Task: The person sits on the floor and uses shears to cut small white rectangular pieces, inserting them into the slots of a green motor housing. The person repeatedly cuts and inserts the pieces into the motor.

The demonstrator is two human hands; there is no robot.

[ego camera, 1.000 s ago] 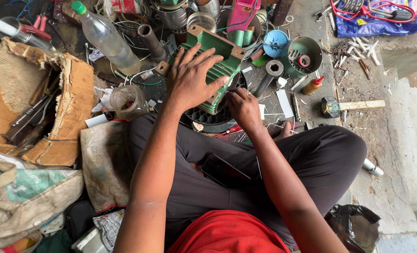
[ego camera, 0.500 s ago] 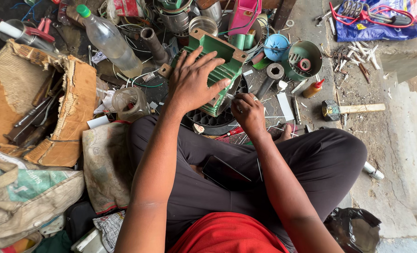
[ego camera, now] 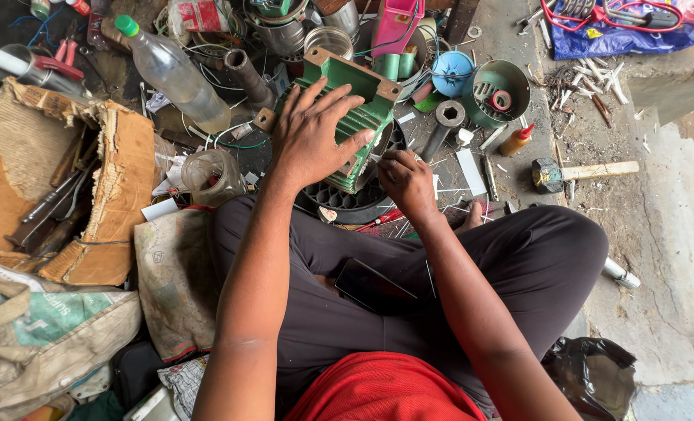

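Your left hand (ego camera: 309,134) lies flat on the green ribbed metal motor housing (ego camera: 352,117), fingers spread wide across its fins and pressing down. Your right hand (ego camera: 406,181) sits curled at the housing's near right end, fingers bunched together around something small; what they pinch is hidden behind the knuckles, so you cannot tell from here.

The housing rests on the floor just beyond your crossed legs, propped on a dark round slotted metal core (ego camera: 347,201). Its long axis runs from near you, slightly right, up and away towards the left, and the flat mounting foot (ego camera: 354,74) at the far end points away from you.

Judged from this, the main risk is the housing rocking or rolling off the round core, since the support beneath it is curved and only your left palm steadies it. If that palm lifts or shifts, the housing could tip into the clear plastic bottle (ego camera: 177,74) or the grey pipe socket (ego camera: 444,125) beside it. Your right fingers work close to the housing's edge, so a slip there could catch them. The black phone (ego camera: 372,287) balanced on your lap could slide off if your legs move.
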